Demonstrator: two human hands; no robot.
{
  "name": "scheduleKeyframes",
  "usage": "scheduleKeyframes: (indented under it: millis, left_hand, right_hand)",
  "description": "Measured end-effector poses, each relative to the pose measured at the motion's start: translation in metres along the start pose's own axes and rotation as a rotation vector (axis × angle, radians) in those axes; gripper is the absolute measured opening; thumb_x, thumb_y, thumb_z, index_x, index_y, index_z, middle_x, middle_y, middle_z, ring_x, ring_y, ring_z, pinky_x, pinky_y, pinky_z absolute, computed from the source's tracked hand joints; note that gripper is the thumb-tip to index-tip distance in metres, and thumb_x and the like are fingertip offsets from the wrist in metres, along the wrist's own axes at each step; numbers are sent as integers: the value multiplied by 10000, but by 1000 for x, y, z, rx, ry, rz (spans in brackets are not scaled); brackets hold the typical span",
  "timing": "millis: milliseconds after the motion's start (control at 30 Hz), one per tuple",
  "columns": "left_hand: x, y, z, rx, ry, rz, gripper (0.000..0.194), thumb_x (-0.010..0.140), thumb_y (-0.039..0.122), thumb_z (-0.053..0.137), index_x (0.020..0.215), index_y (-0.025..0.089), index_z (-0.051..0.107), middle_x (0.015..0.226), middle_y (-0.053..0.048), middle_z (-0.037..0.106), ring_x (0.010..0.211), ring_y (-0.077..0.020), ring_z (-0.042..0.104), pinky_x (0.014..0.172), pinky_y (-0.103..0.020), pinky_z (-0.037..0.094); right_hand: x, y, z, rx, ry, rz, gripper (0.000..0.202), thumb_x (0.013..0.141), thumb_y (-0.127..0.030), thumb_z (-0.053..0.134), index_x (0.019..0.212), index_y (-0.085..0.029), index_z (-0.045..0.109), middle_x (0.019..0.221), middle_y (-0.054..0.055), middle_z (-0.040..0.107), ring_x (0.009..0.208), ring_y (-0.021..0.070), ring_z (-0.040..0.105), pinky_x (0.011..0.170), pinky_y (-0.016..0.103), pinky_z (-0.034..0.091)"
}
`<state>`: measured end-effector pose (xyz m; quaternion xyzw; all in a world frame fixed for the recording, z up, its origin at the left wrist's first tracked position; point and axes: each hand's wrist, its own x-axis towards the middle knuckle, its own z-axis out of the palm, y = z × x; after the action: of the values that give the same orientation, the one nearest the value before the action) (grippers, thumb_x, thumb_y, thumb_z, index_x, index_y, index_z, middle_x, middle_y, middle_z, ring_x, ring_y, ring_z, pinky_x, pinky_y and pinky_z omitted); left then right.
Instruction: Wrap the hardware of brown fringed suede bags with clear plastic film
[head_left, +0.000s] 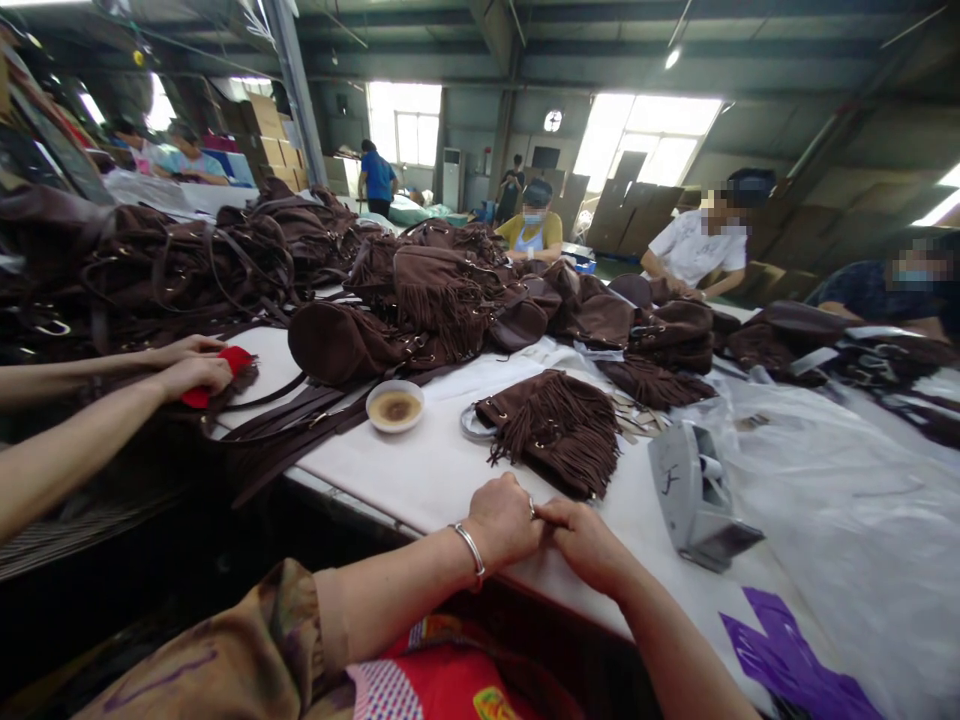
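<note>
My left hand point(504, 522), with a silver bangle at the wrist and a ring on a finger, is closed at the table's front edge. Against it rests my right hand point(589, 545), also closed, its thumb and fingertips touching the left hand near the ring. Whatever sits between the fingers, if anything, is hidden. Just beyond both hands lies a dark brown fringed bag point(555, 430) with small metal eyelets. To its right stands a grey tape dispenser point(679, 490).
A white bowl point(395, 407) of brownish liquid stands left of the bag. Brown bags point(442, 290) are heaped behind. At left, a co-worker's hands point(196, 375) hold a red thing. Clear plastic sheeting point(847, 520) and purple plastic point(795, 650) lie at right. Several people work beyond.
</note>
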<state>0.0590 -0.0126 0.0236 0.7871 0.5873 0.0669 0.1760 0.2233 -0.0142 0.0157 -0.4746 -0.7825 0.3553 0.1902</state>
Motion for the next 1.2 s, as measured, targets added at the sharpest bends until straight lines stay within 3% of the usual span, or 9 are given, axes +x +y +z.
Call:
scheduleKeyframes:
  millis: [200, 367, 567, 800, 1067, 1200]
  left_hand:
    - [0, 3, 4, -52, 30, -65, 359, 827, 433, 530, 901, 179, 773, 1007, -134, 651, 937, -267, 599, 827, -357, 490]
    - [0, 8, 9, -101, 52, -173, 332, 832, 378, 524, 936, 169, 761, 1074, -142, 651, 1037, -295, 563, 918, -388, 461]
    - [0, 14, 9, -84, 71, -210, 332, 835, 352, 514, 922, 124, 739, 1081, -161, 660, 1068, -283, 579, 969, -369, 442]
    - [1, 19, 8, -17, 106, -216, 361, 807, 398, 551, 969, 126, 723, 1053, -156, 680, 1055, -293, 598, 912, -358, 482]
    - [4, 20, 19, -58, 159, -234, 324, 792, 255, 549, 1044, 118, 698, 1115, -143, 657, 1086, -302, 569, 912, -402, 470]
    - [1, 21, 21, -41, 175, -135, 292, 820, 260, 543, 994, 122, 733, 1213, -151, 612, 1127, -305, 534, 939, -418, 449]
  right_hand:
    - [-2, 5, 3, -103, 78, -39, 388, 635, -42, 444, 790, -229, 746, 815, 24, 701, 804, 192, 616, 729, 271, 462]
    - [-1, 2, 5, -58, 63, -16, 419, 617, -61, 436, 841, -219, 753, 829, 37, 696, 833, 199, 605, 751, 282, 449]
    - [5, -7, 4, 64, 22, 103, 345, 580, -91, 429, 701, -179, 739, 741, 12, 716, 782, 194, 610, 693, 256, 422]
    - [14, 11, 15, 109, 94, 271, 382, 552, -101, 445, 725, -179, 777, 695, 7, 719, 715, 177, 604, 623, 240, 392]
    - [7, 5, 8, -41, 64, 62, 336, 614, -93, 438, 720, -186, 743, 757, 35, 701, 776, 176, 592, 714, 250, 406]
    - [4, 3, 3, -99, 18, 37, 295, 640, -85, 452, 710, -184, 721, 741, 35, 652, 776, 170, 577, 719, 249, 401]
